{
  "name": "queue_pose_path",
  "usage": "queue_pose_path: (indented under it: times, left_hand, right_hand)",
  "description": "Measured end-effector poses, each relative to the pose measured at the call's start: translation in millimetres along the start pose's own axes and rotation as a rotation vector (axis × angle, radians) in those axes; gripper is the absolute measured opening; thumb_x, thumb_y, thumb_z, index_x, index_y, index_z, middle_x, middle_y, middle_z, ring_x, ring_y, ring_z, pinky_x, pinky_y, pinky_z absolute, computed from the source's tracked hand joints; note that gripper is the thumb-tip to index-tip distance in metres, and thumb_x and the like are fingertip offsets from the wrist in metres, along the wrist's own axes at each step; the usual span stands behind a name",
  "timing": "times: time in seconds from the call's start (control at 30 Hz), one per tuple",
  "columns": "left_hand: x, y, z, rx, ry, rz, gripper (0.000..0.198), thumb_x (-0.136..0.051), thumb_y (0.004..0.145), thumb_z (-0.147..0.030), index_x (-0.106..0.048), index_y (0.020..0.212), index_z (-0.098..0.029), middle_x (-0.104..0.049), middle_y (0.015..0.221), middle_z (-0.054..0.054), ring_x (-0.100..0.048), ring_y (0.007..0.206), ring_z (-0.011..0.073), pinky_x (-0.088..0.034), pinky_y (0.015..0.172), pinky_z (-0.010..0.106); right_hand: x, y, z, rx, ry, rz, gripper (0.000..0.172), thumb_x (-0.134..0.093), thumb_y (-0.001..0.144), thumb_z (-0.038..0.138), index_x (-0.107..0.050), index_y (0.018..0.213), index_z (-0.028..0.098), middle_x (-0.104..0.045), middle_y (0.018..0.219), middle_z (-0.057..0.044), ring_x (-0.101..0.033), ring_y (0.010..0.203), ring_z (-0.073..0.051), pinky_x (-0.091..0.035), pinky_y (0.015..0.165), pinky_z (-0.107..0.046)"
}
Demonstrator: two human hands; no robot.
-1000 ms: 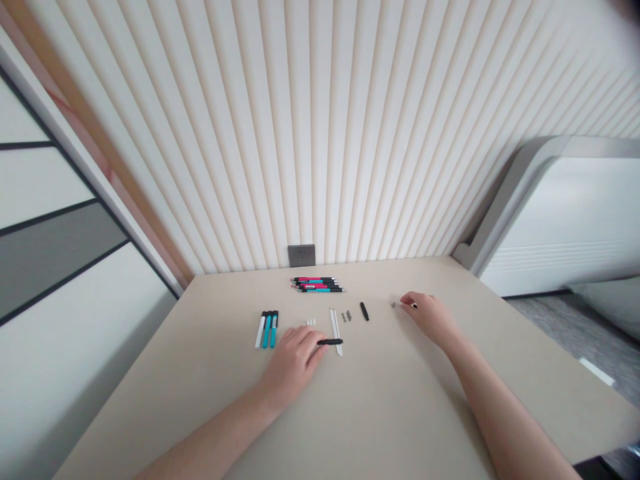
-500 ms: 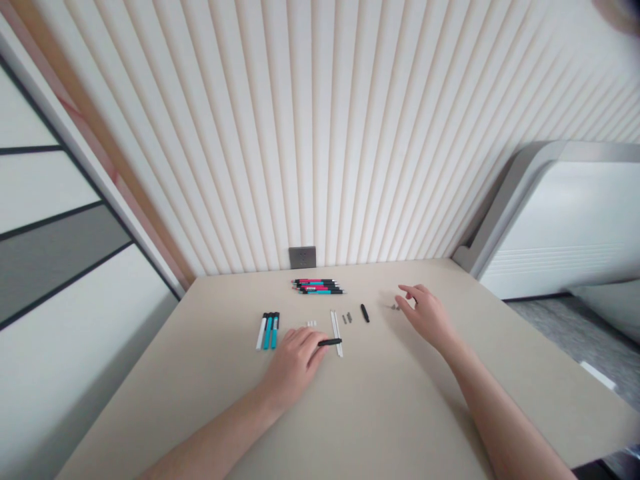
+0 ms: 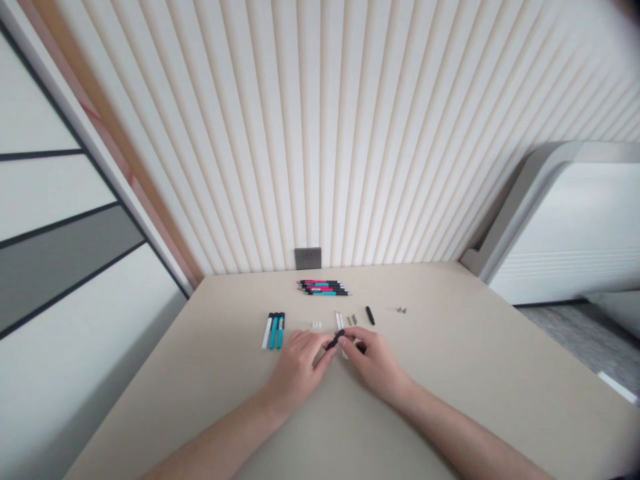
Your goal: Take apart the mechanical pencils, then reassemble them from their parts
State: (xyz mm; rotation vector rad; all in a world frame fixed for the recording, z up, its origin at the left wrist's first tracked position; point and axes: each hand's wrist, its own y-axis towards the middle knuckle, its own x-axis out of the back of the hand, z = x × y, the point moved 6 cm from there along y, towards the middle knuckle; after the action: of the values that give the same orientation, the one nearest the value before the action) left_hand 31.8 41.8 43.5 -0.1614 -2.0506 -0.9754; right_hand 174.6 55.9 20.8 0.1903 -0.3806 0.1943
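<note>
My left hand (image 3: pixel 299 365) pinches a short black pen barrel part (image 3: pixel 334 342), held tilted just above the table. The fingers of my right hand (image 3: pixel 373 360) close on its other end; any small piece between those fingertips is hidden. Something dark (image 3: pixel 361 347) shows within the curl of my right hand. Thin white refills (image 3: pixel 339 320) lie right behind the hands, partly covered by them. Small springs (image 3: pixel 352 320) rest beside the refills, and another black barrel part (image 3: pixel 370 315) lies farther right. Two small metal cone tips (image 3: pixel 401 310) sit beyond it.
Several assembled pens (image 3: pixel 325 288) lie stacked at the back of the table (image 3: pixel 240 413), below a wall socket (image 3: pixel 308 258). To the left are three pen barrels (image 3: pixel 273 331), one white and two teal. Small white pieces (image 3: pixel 317 325) stand behind my left hand.
My right hand has come left from beside the metal cone tips to the black barrel part in my left hand. The barrel part is now tilted, with both hands' fingers on it.
</note>
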Motion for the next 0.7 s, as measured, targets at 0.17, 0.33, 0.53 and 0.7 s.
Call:
queue_pose_path:
  times: [0.17, 0.33, 0.53, 0.7]
  left_hand:
    - [-3.8, -0.6, -6.5, -0.049, -0.015, 0.083, 0.015, -0.055, 0.093, -0.025, -0.058, 0.107, -0.02, -0.07, 0.087, 0.003, -0.064, 0.083, 0.0202, -0.045, 0.078, 0.035]
    - [-6.6, -0.9, -8.3, -0.07, -0.019, 0.137, 0.012, -0.049, 0.094, -0.019, -0.06, 0.091, -0.02, -0.068, 0.08, 0.002, -0.061, 0.079, 0.0178, -0.043, 0.077, 0.034]
    - [-10.6, -1.6, -6.7, -0.081, 0.004, 0.158, 0.016, -0.046, 0.095, -0.017, -0.06, 0.087, -0.02, -0.067, 0.079, 0.002, -0.059, 0.078, 0.0177, -0.041, 0.076, 0.035]
    - [-10.9, -1.0, -7.1, -0.064, 0.021, 0.171, 0.015, -0.046, 0.095, -0.016, -0.059, 0.09, -0.02, -0.067, 0.082, 0.003, -0.059, 0.081, 0.0186, -0.041, 0.078, 0.036]
  right_hand:
    - [23.8, 10.7, -8.1, -0.042, 0.072, -0.103, 0.034, -0.051, 0.09, 0.044, -0.069, 0.086, 0.016, -0.071, 0.084, -0.005, -0.063, 0.079, -0.019, -0.047, 0.066, -0.026]
    - [77.7, 18.8, -26.6, -0.107, -0.305, -0.305, 0.034, -0.048, 0.089, 0.045, -0.07, 0.093, 0.019, -0.074, 0.089, -0.007, -0.066, 0.075, -0.021, -0.047, 0.069, -0.031]
    - [88.4, 23.5, -47.3, -0.199, -0.725, -0.275, 0.034, -0.047, 0.091, 0.042, -0.073, 0.083, 0.022, -0.075, 0.08, -0.009, -0.068, 0.073, -0.022, -0.039, 0.058, -0.028]
    - [79.5, 26.8, -50.3, -0.229, -0.79, -0.245, 0.036, -0.045, 0.093, 0.043, -0.073, 0.082, 0.023, -0.074, 0.083, -0.011, -0.066, 0.07, -0.022, -0.036, 0.055, -0.028]
